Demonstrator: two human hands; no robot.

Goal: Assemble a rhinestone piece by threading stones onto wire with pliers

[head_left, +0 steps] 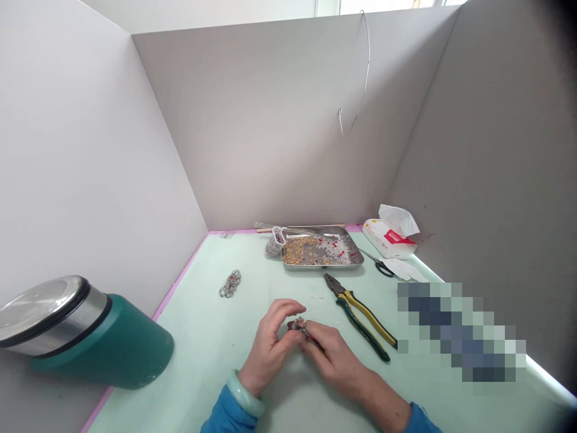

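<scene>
My left hand (274, 341) and my right hand (332, 355) meet low in the middle of the view. Between their fingertips is a small beaded metal piece (297, 325) with a bit of red. The fingers of my right hand are closed on it. My left hand curls around its left side, thumb touching it and index finger arched above. A beaded chain (231, 284) lies bunched on the table to the left. Right of my hands lie pliers (360, 313) with green and yellow handles.
A metal tray (322, 266) of gold, clear and red beads stands at the back, beside a small bag (273, 245). Tissues (390, 234) and scissors (383, 267) are at the right. A green tumbler (112, 343) is at the left. Grey panels (288, 120) enclose the table.
</scene>
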